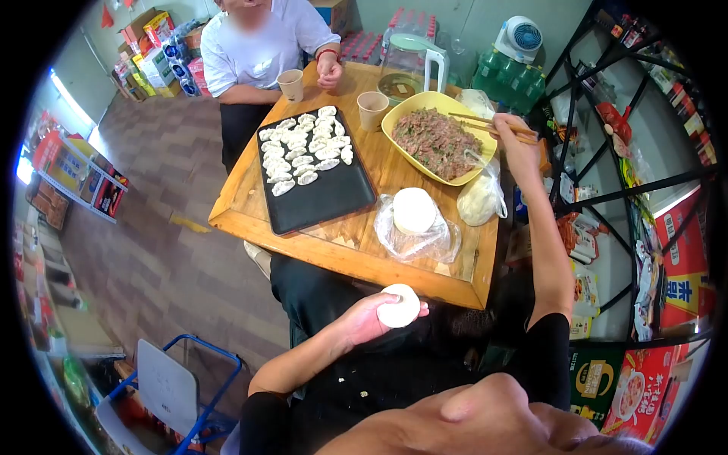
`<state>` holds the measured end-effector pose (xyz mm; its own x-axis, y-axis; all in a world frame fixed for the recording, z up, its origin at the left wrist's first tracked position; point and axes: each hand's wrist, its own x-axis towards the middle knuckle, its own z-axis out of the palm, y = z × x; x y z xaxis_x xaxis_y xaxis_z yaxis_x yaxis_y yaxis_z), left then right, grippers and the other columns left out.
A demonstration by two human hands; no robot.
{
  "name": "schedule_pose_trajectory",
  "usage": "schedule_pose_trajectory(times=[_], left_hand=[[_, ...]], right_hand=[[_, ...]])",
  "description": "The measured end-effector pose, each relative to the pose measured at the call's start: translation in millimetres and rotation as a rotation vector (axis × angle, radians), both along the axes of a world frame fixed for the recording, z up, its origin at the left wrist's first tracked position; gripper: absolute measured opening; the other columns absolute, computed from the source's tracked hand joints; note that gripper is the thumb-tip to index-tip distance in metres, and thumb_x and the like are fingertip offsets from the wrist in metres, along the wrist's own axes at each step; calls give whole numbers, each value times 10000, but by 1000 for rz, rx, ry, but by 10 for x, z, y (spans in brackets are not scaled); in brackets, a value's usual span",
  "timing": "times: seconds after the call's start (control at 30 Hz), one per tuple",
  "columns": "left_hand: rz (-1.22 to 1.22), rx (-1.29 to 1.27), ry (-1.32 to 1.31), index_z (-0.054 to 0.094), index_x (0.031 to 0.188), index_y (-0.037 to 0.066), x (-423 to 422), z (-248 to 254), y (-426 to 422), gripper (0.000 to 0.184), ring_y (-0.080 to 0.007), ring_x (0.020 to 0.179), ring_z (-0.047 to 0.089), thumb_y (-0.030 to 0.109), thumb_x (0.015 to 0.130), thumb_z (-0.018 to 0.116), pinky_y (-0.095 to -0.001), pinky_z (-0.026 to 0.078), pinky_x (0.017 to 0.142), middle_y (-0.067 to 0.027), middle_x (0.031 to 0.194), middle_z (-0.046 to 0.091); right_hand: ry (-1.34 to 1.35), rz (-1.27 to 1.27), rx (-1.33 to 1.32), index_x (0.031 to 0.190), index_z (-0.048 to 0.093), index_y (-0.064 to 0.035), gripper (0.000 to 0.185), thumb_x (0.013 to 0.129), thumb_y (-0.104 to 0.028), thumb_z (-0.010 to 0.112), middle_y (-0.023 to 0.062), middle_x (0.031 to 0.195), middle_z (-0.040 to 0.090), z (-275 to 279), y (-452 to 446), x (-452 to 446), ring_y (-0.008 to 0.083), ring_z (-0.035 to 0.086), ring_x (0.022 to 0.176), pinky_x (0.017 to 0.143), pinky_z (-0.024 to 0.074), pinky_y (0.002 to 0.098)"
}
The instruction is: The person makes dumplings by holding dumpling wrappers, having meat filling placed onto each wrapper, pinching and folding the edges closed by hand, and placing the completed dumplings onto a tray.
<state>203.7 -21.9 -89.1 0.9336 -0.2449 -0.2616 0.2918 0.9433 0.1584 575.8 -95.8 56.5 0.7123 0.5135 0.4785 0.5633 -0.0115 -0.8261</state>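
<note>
My left hand (365, 318) holds a round white dumpling wrapper (400, 305) over my lap, thumb on top of it. My right hand (519, 144) grips a pair of chopsticks (485, 121), whose tips reach over the minced filling (436, 144) with green bits. That filling lies in a yellow bowl (394, 108) at the table's right side. A stack of white wrappers (414, 211) sits on a clear plastic bag (394, 246) in front of the bowl. Rows of folded dumplings (297, 144) cover the far part of a black tray (318, 203).
Two paper cups (290, 85) and a lidded pitcher (402, 68) stand at the wooden table's (246, 199) far side. A tied bag of dough (479, 199) lies at its right edge. Another person (262, 45) sits opposite. A black shelf rack (644, 174) stands close on the right.
</note>
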Motion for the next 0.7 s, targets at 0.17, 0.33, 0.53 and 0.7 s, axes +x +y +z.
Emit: schedule_pose_trajectory(times=[0.17, 0.33, 0.53, 0.7], left_hand=[[43, 6, 68, 408, 1306, -118, -31, 51, -53, 489, -390, 1234, 528, 111, 893, 533, -419, 402, 1096, -286, 1291, 538], [19, 38, 73, 415, 1306, -118, -19, 79, -62, 478, -367, 1234, 533, 123, 905, 515, -411, 399, 1096, -272, 1290, 546], [8, 18, 48, 408, 1313, -120, -18, 38, -27, 483, -359, 1237, 532, 128, 911, 506, -413, 404, 1092, -269, 1294, 544], [59, 17, 95, 415, 1314, -106, -22, 118, 25, 484, -383, 1232, 531, 98, 888, 523, -436, 411, 1082, -273, 1302, 537]], right_hand=[[-410, 132, -162, 1014, 641, 54, 164, 925, -78, 603, 70, 969, 633, -284, 227, 238, 158, 615, 890, 812, 458, 253], [-662, 236, -464, 1025, 640, -21, 152, 875, -46, 632, 140, 1060, 630, -280, 164, -16, 317, 624, 970, 825, 506, 352], [-792, 222, -545, 1012, 643, -9, 167, 845, -21, 646, 148, 1020, 636, 33, -185, -569, 334, 631, 937, 812, 511, 358], [-631, 216, -341, 1028, 637, 28, 163, 875, -27, 627, 164, 1004, 638, 235, -110, -558, 316, 641, 930, 823, 505, 328]])
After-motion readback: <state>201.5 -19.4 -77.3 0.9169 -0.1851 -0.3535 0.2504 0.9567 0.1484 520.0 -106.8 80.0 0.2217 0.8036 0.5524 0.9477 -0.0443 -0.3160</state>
